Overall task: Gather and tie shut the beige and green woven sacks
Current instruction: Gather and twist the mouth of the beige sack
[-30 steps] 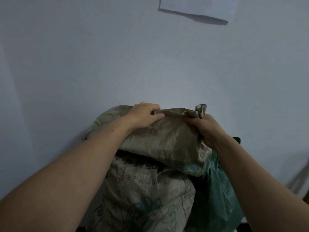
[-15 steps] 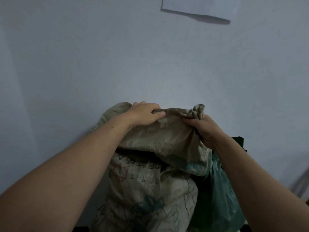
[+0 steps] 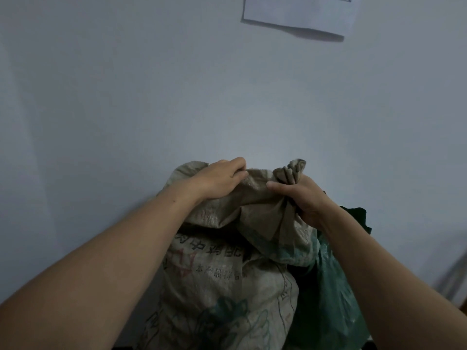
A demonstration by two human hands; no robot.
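Note:
A beige woven sack [image 3: 222, 281] with printed characters and green drawings stands upright against the wall. Its top is folded over toward me. My left hand [image 3: 217, 179] grips the folded top edge at the left. My right hand [image 3: 300, 197] is closed around a bunched neck of the beige fabric, and a crumpled tuft sticks up above the fist. A green woven sack [image 3: 328, 294] leans against the beige sack's right side, partly hidden by my right forearm.
A plain pale wall [image 3: 151, 97] rises directly behind the sacks. A white paper sheet [image 3: 300, 13] hangs on it at the upper right. A thin metal bar [image 3: 452, 276] shows at the right edge.
My right hand has gathered more of the sack's top into a tighter bunch and slid left toward my left hand. The left hand has stayed gripping the edge.

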